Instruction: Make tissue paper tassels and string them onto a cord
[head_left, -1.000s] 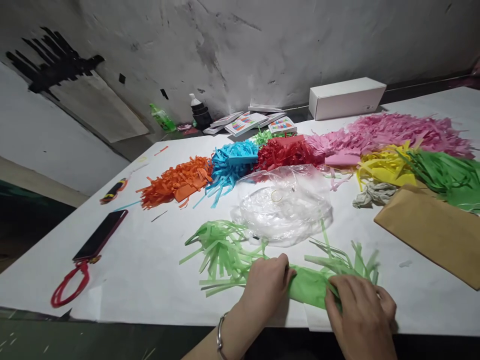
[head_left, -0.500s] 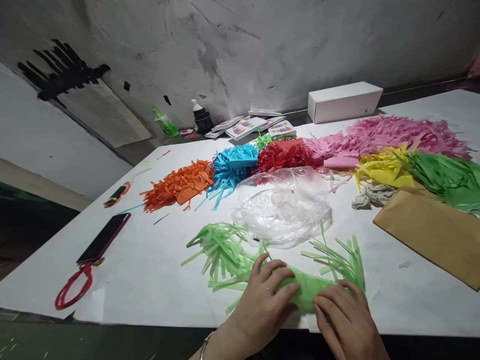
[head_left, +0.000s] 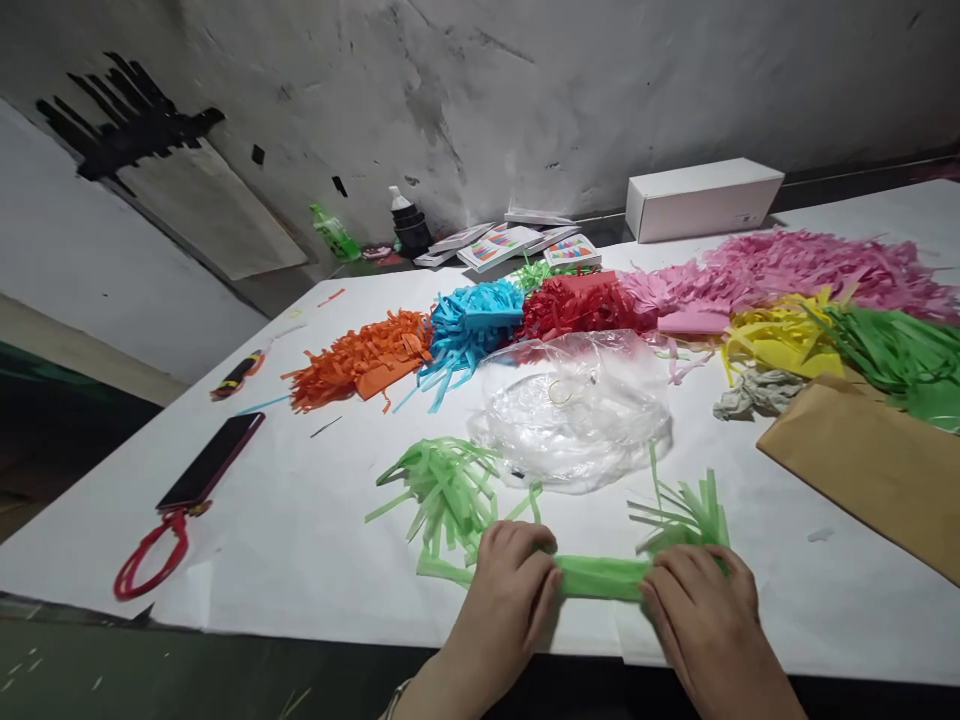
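Note:
A light green tissue-paper tassel (head_left: 602, 578) lies across the near edge of the white-covered table, its middle folded into a narrow flat band. My left hand (head_left: 514, 590) is closed over the left end of that band. At the right end, my right hand (head_left: 694, 605) is closed on it, fingers pressed down. Cut green fringe spreads beyond both hands, a fuller bunch at the left and a smaller one at the right. The fingertips and the paper under them are partly hidden.
Behind the hands lies a crumpled clear plastic bag (head_left: 574, 430). Orange tassels (head_left: 360, 360), blue tassels (head_left: 472, 325), red tassels (head_left: 577, 305) and pink tassels (head_left: 810, 270) form a row. A phone (head_left: 214, 460) is at left, a brown paper packet (head_left: 862, 470) at right, a white box (head_left: 705, 205) behind.
The green paper's middle has gone from a wider, curved sheet to a narrow straight band. My hands have moved slightly apart along it, and my left fingers have curled in.

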